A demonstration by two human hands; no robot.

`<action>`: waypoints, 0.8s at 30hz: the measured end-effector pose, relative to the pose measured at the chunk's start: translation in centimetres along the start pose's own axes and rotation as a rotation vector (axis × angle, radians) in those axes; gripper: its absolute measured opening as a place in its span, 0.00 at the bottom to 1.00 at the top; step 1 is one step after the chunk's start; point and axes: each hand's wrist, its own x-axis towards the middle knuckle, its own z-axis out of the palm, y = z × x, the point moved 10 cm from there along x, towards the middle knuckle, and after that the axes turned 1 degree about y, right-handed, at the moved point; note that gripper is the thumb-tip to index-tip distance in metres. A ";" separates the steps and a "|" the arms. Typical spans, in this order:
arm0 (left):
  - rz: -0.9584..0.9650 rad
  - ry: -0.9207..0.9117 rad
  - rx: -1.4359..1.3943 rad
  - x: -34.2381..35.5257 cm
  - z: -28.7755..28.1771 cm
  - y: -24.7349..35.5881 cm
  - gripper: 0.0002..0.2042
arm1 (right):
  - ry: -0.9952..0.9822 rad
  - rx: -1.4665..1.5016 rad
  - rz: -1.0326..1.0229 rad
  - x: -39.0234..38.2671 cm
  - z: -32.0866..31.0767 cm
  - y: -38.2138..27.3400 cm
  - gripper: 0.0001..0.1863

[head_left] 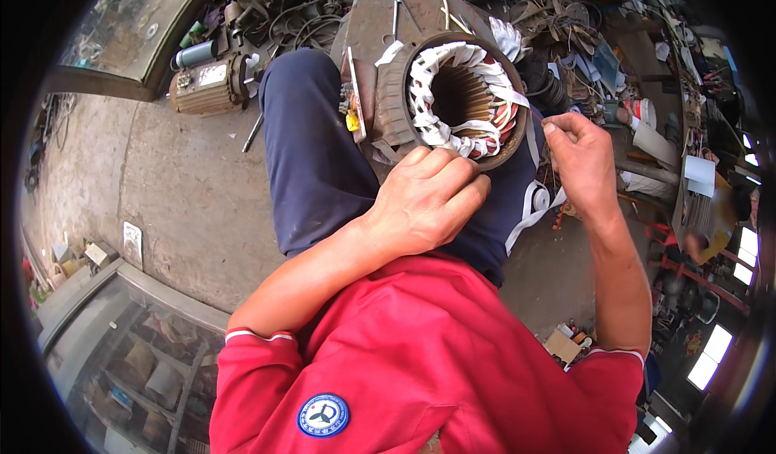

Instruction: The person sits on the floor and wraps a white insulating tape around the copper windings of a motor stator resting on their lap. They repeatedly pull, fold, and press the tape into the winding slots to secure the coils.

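Observation:
A motor stator (396, 90) in a rusty ribbed housing stands between my knees, its round bore facing up. White tape (436, 62) is wrapped around most of the winding ring. Bare red and pale wires (506, 116) show on the right of the ring. My left hand (432, 195) is closed at the stator's near rim, fingers curled and their tips partly hidden. To the right of the housing, my right hand (582, 159) pinches the end of a taut white tape strip (511, 96) running from the winding. A roll of white tape (539, 199) hangs below, by my right thigh.
The stator rests on a dark metal stand (368, 26) with thin rods (395, 10) on it. Another motor (208, 86) lies on the floor at left. Tangled cables and scrap parts (550, 18) crowd the back and right. A glass-topped cabinet (121, 357) is at lower left.

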 end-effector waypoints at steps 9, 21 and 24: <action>0.000 0.032 -0.006 -0.2 -0.2 -0.3 0.13 | -0.172 -0.201 0.032 2.1 -0.1 -2.7 0.10; 0.031 0.069 -0.052 -0.5 -0.4 -0.4 0.13 | -0.164 -0.894 -0.526 0.6 1.6 -7.2 0.11; 0.033 0.074 -0.073 -0.6 -0.4 -0.5 0.13 | -0.225 -0.640 -0.170 2.2 0.7 -5.0 0.14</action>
